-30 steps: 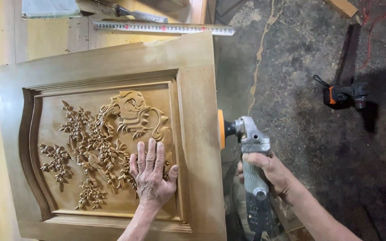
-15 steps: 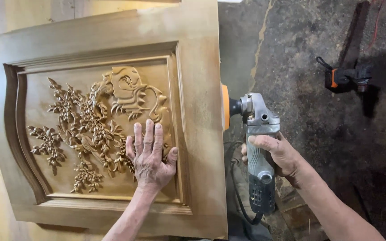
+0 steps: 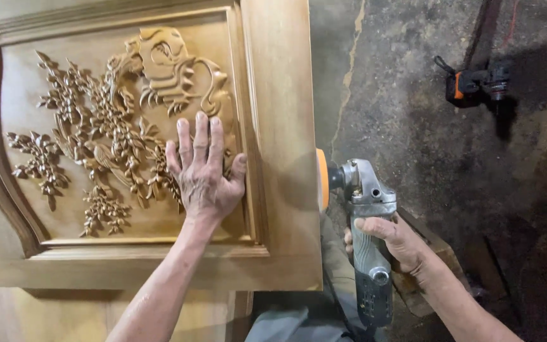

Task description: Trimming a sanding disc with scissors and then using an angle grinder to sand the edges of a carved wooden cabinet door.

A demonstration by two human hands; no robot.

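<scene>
A carved wooden door panel (image 3: 280, 95) with a raised flower and bird relief (image 3: 115, 120) lies flat in front of me. My left hand (image 3: 204, 171) rests palm down with fingers spread on the lower right of the carving. My right hand (image 3: 394, 244) grips the grey body of an angle grinder (image 3: 365, 209). The grinder's orange sanding disc (image 3: 321, 179) presses against the panel's right edge.
A second power tool with an orange and black body (image 3: 473, 82) lies on the dark concrete floor (image 3: 413, 95) at the upper right. A wooden block (image 3: 432, 253) sits under my right forearm. More pale wood (image 3: 45, 316) shows below the panel.
The view has closed in on the panel and shifted down its right edge. The grinder's disc stays at that edge. My left hand keeps its flat hold on the carving.
</scene>
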